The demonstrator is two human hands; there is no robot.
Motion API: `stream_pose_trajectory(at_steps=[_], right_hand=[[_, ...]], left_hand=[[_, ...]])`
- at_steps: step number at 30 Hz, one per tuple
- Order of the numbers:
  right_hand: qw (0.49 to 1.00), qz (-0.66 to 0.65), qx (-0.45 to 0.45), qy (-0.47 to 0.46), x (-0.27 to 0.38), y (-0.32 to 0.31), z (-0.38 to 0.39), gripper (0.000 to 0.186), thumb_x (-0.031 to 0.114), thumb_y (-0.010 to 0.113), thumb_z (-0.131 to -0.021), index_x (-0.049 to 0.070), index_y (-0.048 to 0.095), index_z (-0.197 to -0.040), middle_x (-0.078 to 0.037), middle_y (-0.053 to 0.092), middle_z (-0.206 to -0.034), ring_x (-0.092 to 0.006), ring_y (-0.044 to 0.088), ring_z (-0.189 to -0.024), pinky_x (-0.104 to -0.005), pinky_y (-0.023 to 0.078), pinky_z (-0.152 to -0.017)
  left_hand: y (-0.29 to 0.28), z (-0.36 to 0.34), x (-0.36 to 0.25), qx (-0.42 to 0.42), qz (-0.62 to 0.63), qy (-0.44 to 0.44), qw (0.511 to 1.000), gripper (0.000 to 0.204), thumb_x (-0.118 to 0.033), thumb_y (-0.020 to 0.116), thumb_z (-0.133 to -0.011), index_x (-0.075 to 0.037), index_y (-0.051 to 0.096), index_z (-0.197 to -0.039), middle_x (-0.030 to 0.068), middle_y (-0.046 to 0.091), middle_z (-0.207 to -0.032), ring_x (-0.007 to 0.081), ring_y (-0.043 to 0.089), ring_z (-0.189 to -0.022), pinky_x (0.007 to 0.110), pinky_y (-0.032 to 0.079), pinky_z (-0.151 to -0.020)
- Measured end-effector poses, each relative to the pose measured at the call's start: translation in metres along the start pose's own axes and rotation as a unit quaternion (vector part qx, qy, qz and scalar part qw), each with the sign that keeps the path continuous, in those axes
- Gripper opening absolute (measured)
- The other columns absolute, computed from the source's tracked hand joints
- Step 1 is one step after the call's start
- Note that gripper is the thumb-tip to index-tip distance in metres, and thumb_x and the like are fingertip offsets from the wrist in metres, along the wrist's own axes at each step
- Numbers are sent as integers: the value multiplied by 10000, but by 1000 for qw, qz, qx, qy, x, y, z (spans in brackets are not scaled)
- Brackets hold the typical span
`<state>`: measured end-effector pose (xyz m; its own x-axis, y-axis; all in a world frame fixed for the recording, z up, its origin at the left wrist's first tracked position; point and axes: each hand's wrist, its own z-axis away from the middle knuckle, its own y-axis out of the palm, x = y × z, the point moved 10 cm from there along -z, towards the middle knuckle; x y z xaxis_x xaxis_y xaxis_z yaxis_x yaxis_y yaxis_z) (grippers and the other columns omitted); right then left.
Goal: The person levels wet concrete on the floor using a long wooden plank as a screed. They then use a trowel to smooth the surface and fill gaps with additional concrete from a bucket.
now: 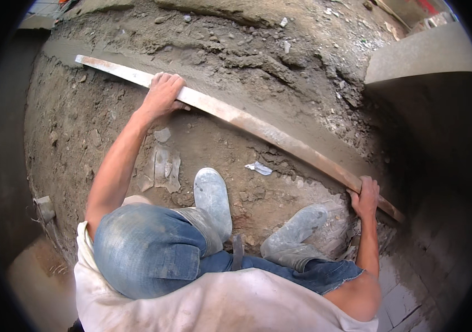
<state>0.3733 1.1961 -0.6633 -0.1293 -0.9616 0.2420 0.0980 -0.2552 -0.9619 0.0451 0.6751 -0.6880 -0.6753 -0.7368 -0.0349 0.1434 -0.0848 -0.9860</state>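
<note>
A long, narrow straightedge [263, 130], whitish and stained with mortar, slants from the far left down to the near right. My left hand [165, 90] is wrapped over it toward its far end, thumb on the near side. Close to the other end, my right hand [365, 197] grips it with fingers curled over the top. Along its far side runs a strip of smoothed wet mortar [313, 128], and the bar lies against this strip. How much of the bar's underside touches the mortar is hidden.
My dusty boots [212, 193] stand on rough dirt near a crumpled pale scrap [258, 168] and broken flat pieces [165, 167]. Loose earth and rubble [247, 58] rise beyond the mortar. A concrete slab [424, 58] juts in at right above deep shadow; a dark wall [6, 138] stands left.
</note>
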Motion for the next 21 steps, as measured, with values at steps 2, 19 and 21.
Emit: stream_pose_trajectory(at_steps=[2, 19, 21], right_hand=[[1000, -3, 7, -14, 10, 5, -11, 455, 179, 782, -747, 45, 593, -1138, -162, 611, -1050, -413, 545, -976, -500, 423, -848], [1000, 6, 1, 23, -2, 5, 15, 516, 75, 703, -689, 52, 592, -1192, -161, 617, -1165, -412, 541, -1039, -500, 423, -933], [1000, 5, -2, 4, 25, 10, -14, 493, 114, 759, -718, 47, 594, -1178, -150, 616, -1142, -398, 543, -1024, -485, 431, -906]], left_hand=[[1, -5, 24, 56, -6, -37, 998, 697, -501, 858, -706, -100, 550, -1185, 110, 589, -1161, 325, 532, -1180, 500, 347, -1099], [1, -2, -1, 13, 11, -5, 1000, 678, -411, 881, -707, -116, 545, -1217, 75, 590, -1203, 298, 522, -1260, 526, 288, -1196], [5, -8, 46, 49, -8, -58, 997, 712, -440, 874, -720, -113, 533, -1253, 96, 584, -1284, 322, 497, -1316, 544, 282, -1211]])
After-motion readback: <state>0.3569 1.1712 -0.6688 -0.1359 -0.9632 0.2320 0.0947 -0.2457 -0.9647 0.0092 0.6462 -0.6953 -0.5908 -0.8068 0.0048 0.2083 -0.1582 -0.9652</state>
